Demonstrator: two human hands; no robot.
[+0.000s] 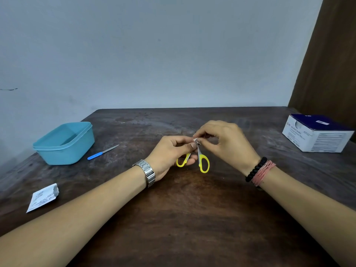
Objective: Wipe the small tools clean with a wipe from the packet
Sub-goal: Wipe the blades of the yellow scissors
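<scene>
Head view: left hand (169, 155) gripping yellow scissors (200, 160); right hand (225, 141) pinching wipe (196, 139)

A dark brown wooden bench (192, 218), scuffed and worn pale toward its far edge, is set against a plain wall (154, 54) painted pale grey-blue. A small dark mark is seen on the wall at the left. A brown curtain (331, 54) hangs at the right. Soft, even light is cast throughout.
</scene>
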